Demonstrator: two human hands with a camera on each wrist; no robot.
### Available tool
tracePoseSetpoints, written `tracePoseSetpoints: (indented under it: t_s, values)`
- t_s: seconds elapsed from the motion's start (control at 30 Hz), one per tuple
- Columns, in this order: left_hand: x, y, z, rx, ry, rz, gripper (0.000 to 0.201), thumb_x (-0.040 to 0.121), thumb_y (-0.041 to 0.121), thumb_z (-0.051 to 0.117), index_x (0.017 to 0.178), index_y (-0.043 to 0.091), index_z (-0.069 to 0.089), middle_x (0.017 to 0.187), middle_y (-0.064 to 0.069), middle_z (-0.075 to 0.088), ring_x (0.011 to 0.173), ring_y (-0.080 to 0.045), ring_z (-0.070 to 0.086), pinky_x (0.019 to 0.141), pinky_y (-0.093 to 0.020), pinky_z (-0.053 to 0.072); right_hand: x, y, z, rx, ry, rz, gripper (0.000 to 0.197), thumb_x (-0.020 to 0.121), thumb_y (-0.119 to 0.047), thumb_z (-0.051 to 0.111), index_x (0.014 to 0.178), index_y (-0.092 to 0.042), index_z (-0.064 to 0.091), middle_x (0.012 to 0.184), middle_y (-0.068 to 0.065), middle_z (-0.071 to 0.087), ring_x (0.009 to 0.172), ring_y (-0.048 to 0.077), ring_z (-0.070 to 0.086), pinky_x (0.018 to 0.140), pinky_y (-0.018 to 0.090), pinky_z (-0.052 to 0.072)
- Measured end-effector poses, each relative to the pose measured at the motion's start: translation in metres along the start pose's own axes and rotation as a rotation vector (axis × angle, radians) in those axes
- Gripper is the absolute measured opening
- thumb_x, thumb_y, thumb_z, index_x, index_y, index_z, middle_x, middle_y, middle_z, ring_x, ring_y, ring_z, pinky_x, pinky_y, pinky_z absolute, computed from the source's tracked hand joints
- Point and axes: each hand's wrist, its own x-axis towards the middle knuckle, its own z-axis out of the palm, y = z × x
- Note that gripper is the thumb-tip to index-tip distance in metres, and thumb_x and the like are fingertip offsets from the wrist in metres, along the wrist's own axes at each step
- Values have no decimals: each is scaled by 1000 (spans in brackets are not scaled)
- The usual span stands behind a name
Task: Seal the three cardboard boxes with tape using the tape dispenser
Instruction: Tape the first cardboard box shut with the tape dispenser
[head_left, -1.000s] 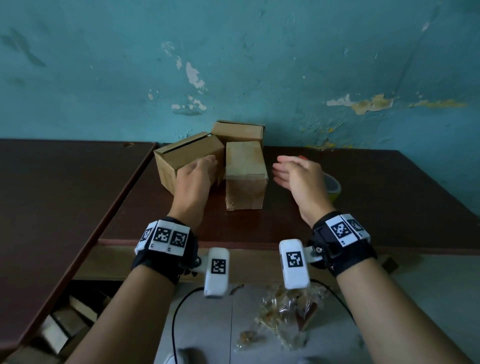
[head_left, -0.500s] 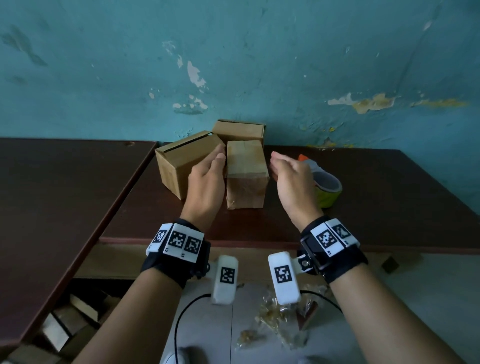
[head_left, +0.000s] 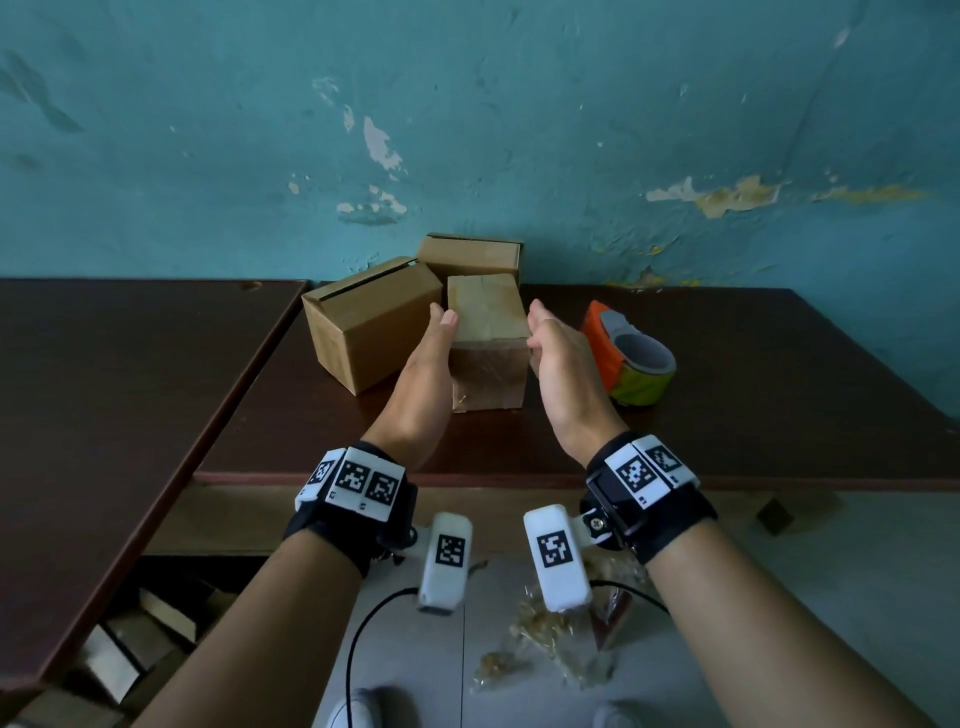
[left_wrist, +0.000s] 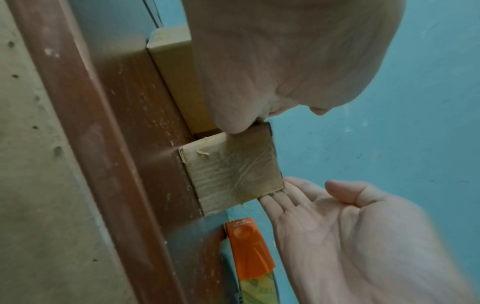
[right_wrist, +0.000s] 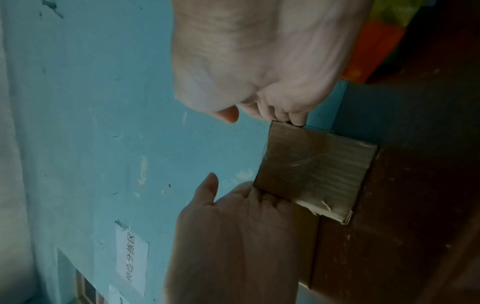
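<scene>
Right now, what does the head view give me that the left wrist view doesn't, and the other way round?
Head view only: the third box at the back by the wall, the left box's unsealed top slit, and the dispenser's tape roll.

Left wrist view only: the dispenser's toothed blade edge and the torn corner on the middle box's near face.

Both: the left hand and right hand flanking the middle box, and the orange dispenser beside it.
</scene>
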Motion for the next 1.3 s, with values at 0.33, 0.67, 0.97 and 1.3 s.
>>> tracePoseSetpoints:
  t_s: [0.33,0.67,0.97,1.3]
  values:
    - [2,-12,-9,-60,-105,-85,95,92,88,43,165,28,35,163,4,49,152,-13,43,127,-48,30,-4,10,-5,108,-45,126,76,97,-51,34,161,-11,38,162,7,47,144,14,45,128,43,29]
    - [1,3,-38,17,-44,131,44,110,-5,41,148,8,60,150,-4,63,141,-13,56,118,-39,47,9,17,-49,166,-174,-54,53,104,10,45,152,-11,54,156,5,56,141,14,56,119,42,45]
    - [-3,-2,-42,126,-23,244,40,96,-4,71,135,8,70,144,-2,66,128,-1,64,106,-23,54,10,29,-56,6,-177,-163,50,96,6,69,138,-21,68,144,-1,66,136,8,60,122,45,43]
    - [4,-12,-40,71,38,242,36,91,2,79,126,9,76,134,-2,73,127,-8,67,105,-36,58,13,32,-48,138,-104,-146,39,93,4,73,131,-8,71,135,7,72,124,13,69,104,38,58]
